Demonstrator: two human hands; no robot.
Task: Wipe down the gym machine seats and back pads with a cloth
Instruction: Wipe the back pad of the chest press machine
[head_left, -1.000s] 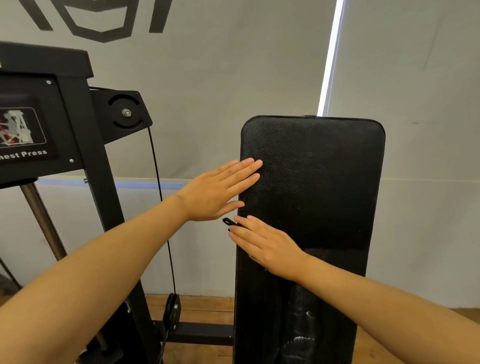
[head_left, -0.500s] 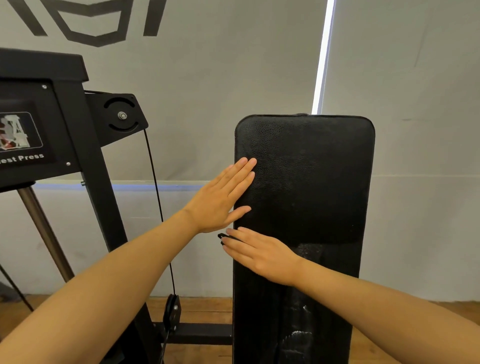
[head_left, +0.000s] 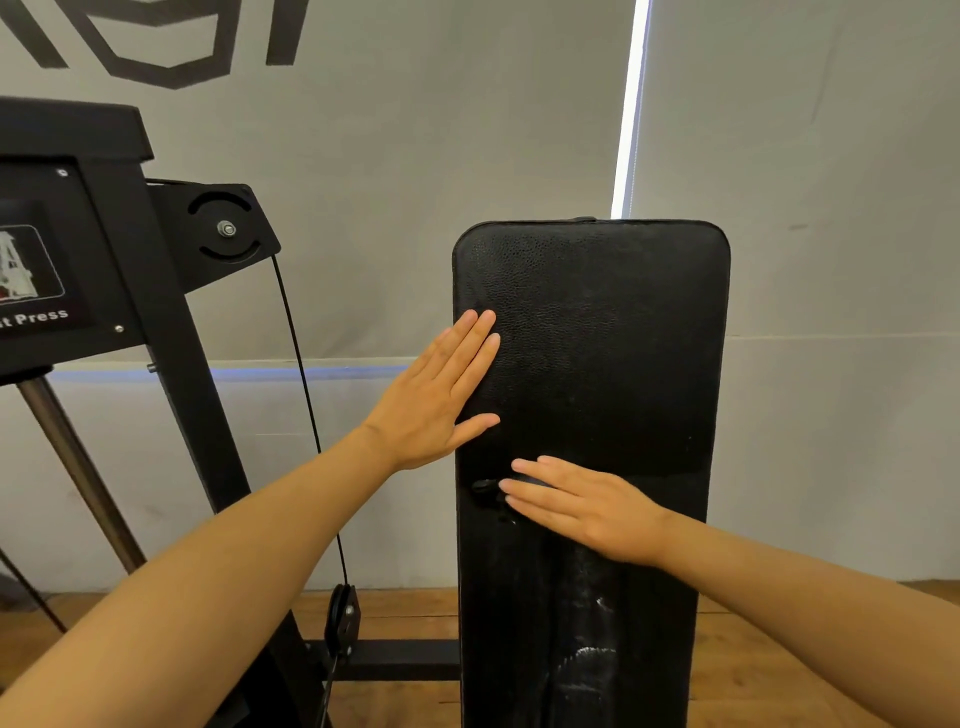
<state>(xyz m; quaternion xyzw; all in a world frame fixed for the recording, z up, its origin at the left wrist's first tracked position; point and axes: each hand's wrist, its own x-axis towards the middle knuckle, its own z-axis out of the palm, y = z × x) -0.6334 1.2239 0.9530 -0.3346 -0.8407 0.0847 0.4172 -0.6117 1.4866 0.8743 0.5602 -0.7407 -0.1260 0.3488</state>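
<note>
Black back pad (head_left: 597, 364), frame centre: left hand (head_left: 441, 400) flat at its edge; right hand (head_left: 587, 512) flat over dark cloth (head_left: 485, 487). Wiping under way; next, likely sweep across.

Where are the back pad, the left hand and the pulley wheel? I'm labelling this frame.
back pad (head_left: 613, 322), head view, bare upper face of the pad.
left hand (head_left: 431, 400), head view, back of the hand.
pulley wheel (head_left: 226, 228), head view, centre bolt of the wheel.
</note>
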